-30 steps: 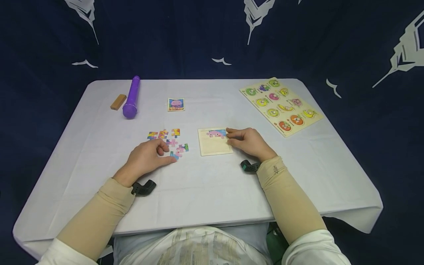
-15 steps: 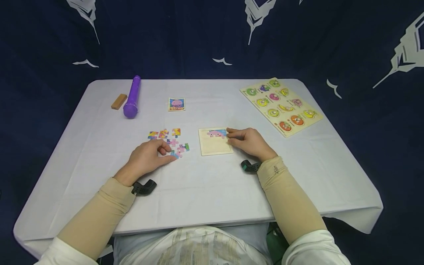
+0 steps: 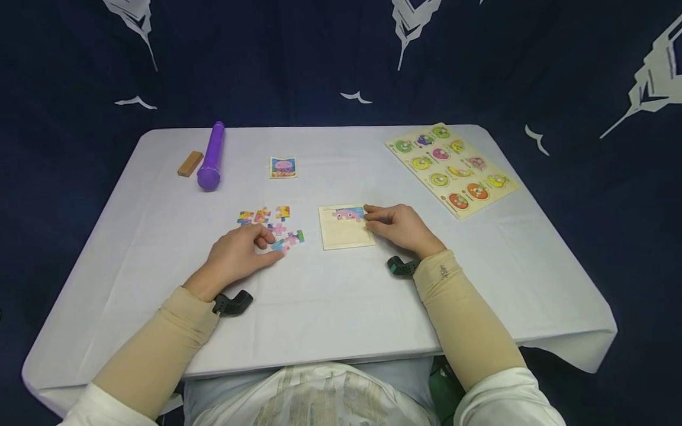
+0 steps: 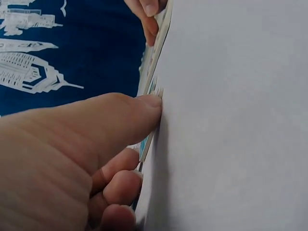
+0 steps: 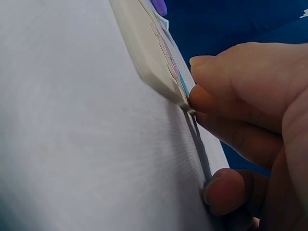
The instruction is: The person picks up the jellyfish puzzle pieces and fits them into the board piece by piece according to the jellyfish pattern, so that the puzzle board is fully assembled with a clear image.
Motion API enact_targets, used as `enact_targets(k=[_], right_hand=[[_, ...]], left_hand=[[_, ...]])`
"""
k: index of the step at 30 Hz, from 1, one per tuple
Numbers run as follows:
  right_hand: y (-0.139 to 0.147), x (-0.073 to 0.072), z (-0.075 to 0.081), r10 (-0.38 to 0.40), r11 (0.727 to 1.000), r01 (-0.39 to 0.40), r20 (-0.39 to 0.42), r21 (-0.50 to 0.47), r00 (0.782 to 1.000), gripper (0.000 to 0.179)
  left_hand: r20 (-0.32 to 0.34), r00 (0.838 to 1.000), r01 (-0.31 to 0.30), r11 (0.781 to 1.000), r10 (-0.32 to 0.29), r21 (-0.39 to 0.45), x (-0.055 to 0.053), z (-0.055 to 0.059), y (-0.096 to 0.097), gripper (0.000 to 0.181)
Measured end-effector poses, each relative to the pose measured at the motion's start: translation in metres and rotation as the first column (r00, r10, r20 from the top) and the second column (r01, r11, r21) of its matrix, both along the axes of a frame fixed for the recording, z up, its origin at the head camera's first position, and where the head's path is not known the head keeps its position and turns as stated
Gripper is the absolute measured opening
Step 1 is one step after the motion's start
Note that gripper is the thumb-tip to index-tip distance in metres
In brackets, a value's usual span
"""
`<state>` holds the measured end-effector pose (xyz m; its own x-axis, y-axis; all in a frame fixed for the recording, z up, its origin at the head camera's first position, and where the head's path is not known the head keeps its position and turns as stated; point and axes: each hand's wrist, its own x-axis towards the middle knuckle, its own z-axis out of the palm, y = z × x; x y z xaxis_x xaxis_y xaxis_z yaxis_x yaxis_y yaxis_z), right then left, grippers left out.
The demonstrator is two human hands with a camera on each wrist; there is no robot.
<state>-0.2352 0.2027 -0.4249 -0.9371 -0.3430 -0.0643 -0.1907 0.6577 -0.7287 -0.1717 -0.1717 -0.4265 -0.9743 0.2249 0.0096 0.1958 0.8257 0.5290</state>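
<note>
My left hand [image 3: 237,254] rests at a loose cluster of jigsaw pieces, its straight thumb [image 4: 144,108] touching the edge of a pink-and-blue piece [image 3: 279,246]. The other fingers bend loosely beside that piece, apart from the thumb. At the right edge of a small pale jigsaw board [image 3: 346,236] is my right hand [image 3: 399,228], fingertips touching the border near its upper corner. A pink-and-blue row of pieces [image 3: 348,215] lies joined along the board's top. More loose pieces [image 3: 262,215], yellow, pink and green, lie above my left hand. The fingers partly hide some of them.
Behind the pieces lies a small square picture [image 3: 283,168] of a pink figure. A purple microphone-shaped object [image 3: 212,157] and a brown block [image 3: 190,164] are at the back left. A fruit-picture board [image 3: 453,168] is at the back right of the white-covered table [image 3: 330,313].
The pink-and-blue piece under my left thumb has slid slightly left, and the thumb has drawn in a little with it. My right hand and the jigsaw board stay put.
</note>
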Motion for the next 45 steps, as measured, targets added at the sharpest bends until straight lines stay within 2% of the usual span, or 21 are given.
enact_targets(k=[6, 16, 29, 36, 45], right_hand=[[0.0002, 0.0007, 0.0003, -0.005, 1.000, 0.005, 0.004, -0.005, 1.000, 0.031], [-0.0009, -0.0003, -0.0002, 0.003, 1.000, -0.003, -0.017, 0.008, 1.000, 0.030], [-0.0002, -0.0006, -0.0014, 0.002, 1.000, -0.002, -0.009, -0.003, 1.000, 0.031], [-0.0008, -0.0018, -0.0009, 0.004, 1.000, -0.004, -0.009, 0.002, 1.000, 0.031], [0.0004, -0.0019, -0.0022, 0.005, 1.000, -0.005, -0.018, 0.002, 1.000, 0.030]], left_hand=[[0.009, 1.000, 0.026, 0.999, -0.026, 0.020, -0.0005, 0.0025, -0.0009, 0.037], [-0.016, 0.999, 0.049, 0.998, -0.048, 0.044, 0.0003, 0.0017, -0.0003, 0.034], [0.012, 0.999, 0.036, 0.998, -0.036, 0.058, -0.0005, 0.0029, -0.0006, 0.037], [0.063, 0.998, -0.013, 0.997, 0.008, 0.073, -0.0016, 0.0047, -0.0036, 0.046], [0.032, 0.999, -0.001, 0.998, -0.001, 0.061, -0.0022, 0.0036, -0.0022, 0.040]])
